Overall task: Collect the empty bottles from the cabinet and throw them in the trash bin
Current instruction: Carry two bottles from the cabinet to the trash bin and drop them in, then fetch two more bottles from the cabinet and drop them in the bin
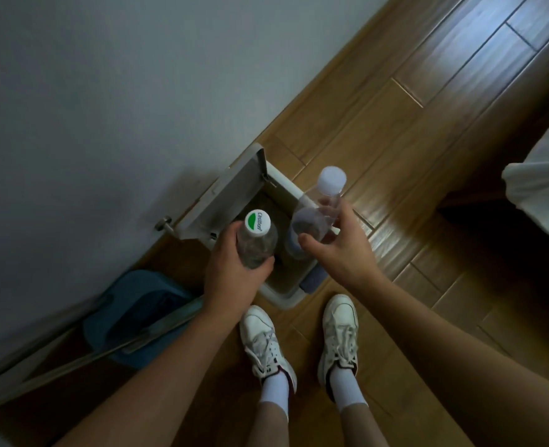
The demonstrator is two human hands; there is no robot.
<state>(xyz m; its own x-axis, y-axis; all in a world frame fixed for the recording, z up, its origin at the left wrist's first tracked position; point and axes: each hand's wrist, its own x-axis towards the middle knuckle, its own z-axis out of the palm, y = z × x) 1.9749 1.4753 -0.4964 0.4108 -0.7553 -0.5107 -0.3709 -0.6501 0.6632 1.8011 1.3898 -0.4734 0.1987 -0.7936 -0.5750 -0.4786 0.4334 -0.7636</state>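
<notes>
A white trash bin (284,296) stands on the wooden floor against the wall, its lid (228,191) raised toward the wall. My left hand (231,275) grips a clear empty bottle (257,243) with a white and green cap, upright over the bin's opening. My right hand (341,246) holds a second clear empty bottle (318,208) with a pale white cap, tilted, also above the opening. The bin's inside is dark and mostly hidden by the bottles and hands.
A blue dustpan (137,314) with a long metal handle leans at the wall to the left of the bin. My two white sneakers (266,343) stand just before the bin. White bedding (544,195) hangs at the right edge. A door stop (164,224) juts from the skirting.
</notes>
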